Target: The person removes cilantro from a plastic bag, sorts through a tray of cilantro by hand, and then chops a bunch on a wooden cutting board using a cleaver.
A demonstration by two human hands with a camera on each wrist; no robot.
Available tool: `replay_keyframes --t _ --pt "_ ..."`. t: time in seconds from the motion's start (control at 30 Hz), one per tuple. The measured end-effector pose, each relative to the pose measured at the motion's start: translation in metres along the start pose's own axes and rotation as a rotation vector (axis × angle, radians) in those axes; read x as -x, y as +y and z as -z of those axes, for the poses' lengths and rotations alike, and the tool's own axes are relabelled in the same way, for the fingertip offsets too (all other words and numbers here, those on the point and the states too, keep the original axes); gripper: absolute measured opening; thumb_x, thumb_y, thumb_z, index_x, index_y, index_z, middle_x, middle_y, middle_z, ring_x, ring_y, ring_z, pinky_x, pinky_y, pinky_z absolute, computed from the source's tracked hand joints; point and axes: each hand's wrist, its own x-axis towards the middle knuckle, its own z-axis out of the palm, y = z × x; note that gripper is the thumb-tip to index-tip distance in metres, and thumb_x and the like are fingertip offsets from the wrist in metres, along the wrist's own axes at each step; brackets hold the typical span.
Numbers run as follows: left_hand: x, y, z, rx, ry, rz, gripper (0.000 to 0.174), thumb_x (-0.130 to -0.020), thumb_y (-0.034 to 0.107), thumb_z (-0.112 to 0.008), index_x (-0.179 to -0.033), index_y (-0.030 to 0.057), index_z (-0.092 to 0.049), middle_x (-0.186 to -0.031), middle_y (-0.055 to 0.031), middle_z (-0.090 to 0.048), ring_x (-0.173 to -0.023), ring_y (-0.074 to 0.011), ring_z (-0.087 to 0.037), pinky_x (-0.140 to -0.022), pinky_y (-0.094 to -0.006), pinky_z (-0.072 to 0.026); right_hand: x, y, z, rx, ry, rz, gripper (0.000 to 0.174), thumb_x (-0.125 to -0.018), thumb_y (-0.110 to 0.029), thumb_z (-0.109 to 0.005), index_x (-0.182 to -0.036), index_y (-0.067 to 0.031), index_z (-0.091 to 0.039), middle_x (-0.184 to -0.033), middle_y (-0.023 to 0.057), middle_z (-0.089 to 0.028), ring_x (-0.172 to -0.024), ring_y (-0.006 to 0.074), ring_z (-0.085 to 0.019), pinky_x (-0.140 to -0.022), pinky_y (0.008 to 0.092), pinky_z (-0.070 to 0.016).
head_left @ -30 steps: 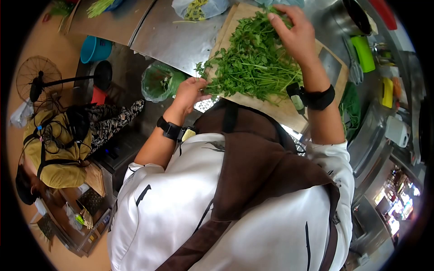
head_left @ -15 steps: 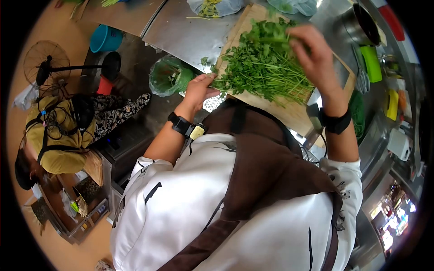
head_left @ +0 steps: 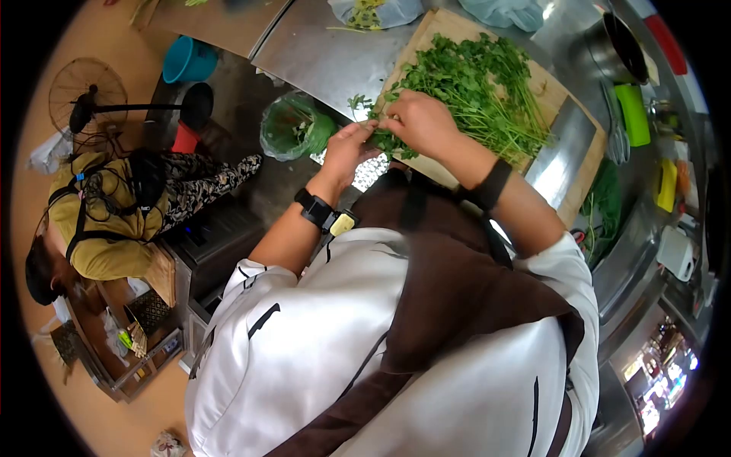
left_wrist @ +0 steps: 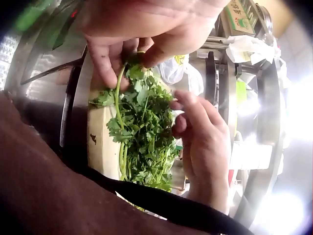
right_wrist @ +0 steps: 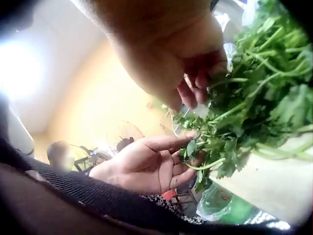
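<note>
A heap of leafy green coriander (head_left: 487, 76) with long stems covers much of the wooden cutting board (head_left: 409, 55). At the board's near left corner, my left hand (head_left: 346, 152) pinches a small sprig (left_wrist: 134, 73) between thumb and fingers; its leaves stick out past the fingertips. Close beside it my right hand (head_left: 422, 122) has curled fingers, with fingertips right at the leaves. In the right wrist view both hands, right (right_wrist: 195, 58) above and left (right_wrist: 142, 164) below, meet the leafy edge of the heap. I cannot tell whether the right fingers grip a piece.
A broad metal blade (head_left: 562, 148) lies on the board's right part. Left of the board, below table level, stands a bin with a green bag (head_left: 293, 126). Plastic bags (head_left: 377, 11) and a steel pot (head_left: 615, 49) sit behind. Another person (head_left: 114, 213) is at the left.
My right hand has moved from the far side of the heap, where it held a green sprig, down and left to my left hand. The left hand stays at the board's corner.
</note>
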Motion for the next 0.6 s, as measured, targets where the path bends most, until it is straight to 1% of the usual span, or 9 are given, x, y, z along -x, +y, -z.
replay_keyframes --t 0.03,0.17,0.23,0.27,0.37,0.4,0.43,0.5,0.6 --pt "0.002 0.001 0.000 0.018 -0.022 -0.013 0.018 -0.094 0.016 -0.052 -0.108 0.0058 -0.058 -0.106 -0.0033 -0.060 -0.089 -0.0164 -0.059 -0.080 -0.0339 -0.0508 -0.007 0.001 -0.010 0.111 -0.049 -0.021 0.016 -0.081 -0.022 -0.066 -0.087 -0.0081 -0.068 -0.087 0.0107 -0.059 -0.080 0.0295 -0.060 -0.069 0.0399 -0.0488" --pt "0.004 0.002 0.004 0.034 -0.063 -0.109 0.021 -0.094 0.017 -0.052 -0.112 0.0050 -0.056 -0.109 -0.0038 -0.059 -0.098 -0.0157 -0.056 -0.084 -0.0358 -0.0487 -0.009 0.005 -0.030 0.139 -0.002 -0.005 0.014 -0.079 -0.022 -0.065 -0.083 -0.0089 -0.068 -0.086 0.0101 -0.058 -0.078 0.0296 -0.060 -0.068 0.0402 -0.0492" --pt "0.003 0.003 0.006 0.083 -0.090 -0.099 0.024 -0.094 0.016 -0.053 -0.114 0.0045 -0.055 -0.111 -0.0042 -0.058 -0.099 -0.0164 -0.055 -0.085 -0.0362 -0.0482 -0.006 0.003 -0.026 0.012 0.017 -0.063 0.012 -0.078 -0.018 -0.060 -0.081 -0.0086 -0.066 -0.087 0.0098 -0.060 -0.086 0.0292 -0.061 -0.074 0.0409 -0.0497" --pt "0.002 0.001 0.007 0.090 -0.080 -0.100 0.026 -0.094 0.015 -0.053 -0.117 0.0044 -0.054 -0.110 -0.0042 -0.058 -0.098 -0.0174 -0.056 -0.086 -0.0371 -0.0480 -0.005 0.003 -0.024 -0.031 0.073 -0.040 0.012 -0.079 -0.019 -0.064 -0.082 -0.0077 -0.066 -0.086 0.0096 -0.058 -0.079 0.0296 -0.060 -0.068 0.0398 -0.0487" --pt "-0.003 0.000 0.012 0.098 -0.141 -0.120 0.029 -0.095 0.017 -0.051 -0.121 0.0046 -0.053 -0.118 -0.0046 -0.057 -0.104 -0.0183 -0.055 -0.090 -0.0391 -0.0463 -0.006 0.000 -0.010 -0.278 0.182 0.006 0.012 -0.083 -0.017 -0.062 -0.089 -0.0076 -0.063 -0.088 0.0104 -0.059 -0.078 0.0317 -0.060 -0.067 0.0380 -0.0475" --pt "0.004 0.008 0.005 0.118 -0.093 -0.105 0.026 -0.095 0.015 -0.049 -0.116 0.0028 -0.057 -0.115 -0.0058 -0.060 -0.103 -0.0199 -0.058 -0.089 -0.0366 -0.0480 -0.007 -0.001 -0.005 -0.314 0.209 0.013 0.012 -0.086 -0.017 -0.059 -0.092 -0.0073 -0.060 -0.085 0.0121 -0.061 -0.076 0.0327 -0.060 -0.066 0.0377 -0.0474" --pt "0.003 0.009 0.004 0.113 -0.113 -0.100 0.026 -0.095 0.015 -0.049 -0.116 0.0028 -0.057 -0.115 -0.0058 -0.060 -0.103 -0.0199 -0.058 -0.089 -0.0366 -0.0480 -0.006 -0.003 0.001 -0.302 0.222 0.001 0.012 -0.086 -0.017 -0.059 -0.092 -0.0073 -0.060 -0.085 0.0121 -0.061 -0.076 0.0327 -0.060 -0.066 0.0377 -0.0474" --pt "0.001 0.014 0.006 0.089 -0.156 -0.090 0.025 -0.095 0.015 -0.049 -0.116 0.0028 -0.057 -0.114 -0.0062 -0.060 -0.102 -0.0200 -0.058 -0.090 -0.0366 -0.0472 -0.005 -0.009 0.012 -0.396 0.136 -0.199 0.013 -0.088 -0.020 -0.055 -0.092 -0.0081 -0.059 -0.078 0.0126 -0.064 -0.074 0.0341 -0.062 -0.065 0.0426 -0.0478" --pt "-0.002 0.019 0.004 0.059 -0.205 -0.091 0.026 -0.096 0.017 -0.049 -0.117 0.0033 -0.056 -0.114 -0.0066 -0.059 -0.101 -0.0198 -0.057 -0.090 -0.0370 -0.0466 -0.006 0.001 0.002 -0.269 0.197 -0.197 0.014 -0.090 -0.022 -0.054 -0.095 -0.0098 -0.058 -0.075 0.0133 -0.064 -0.072 0.0355 -0.062 -0.065 0.0443 -0.0477"
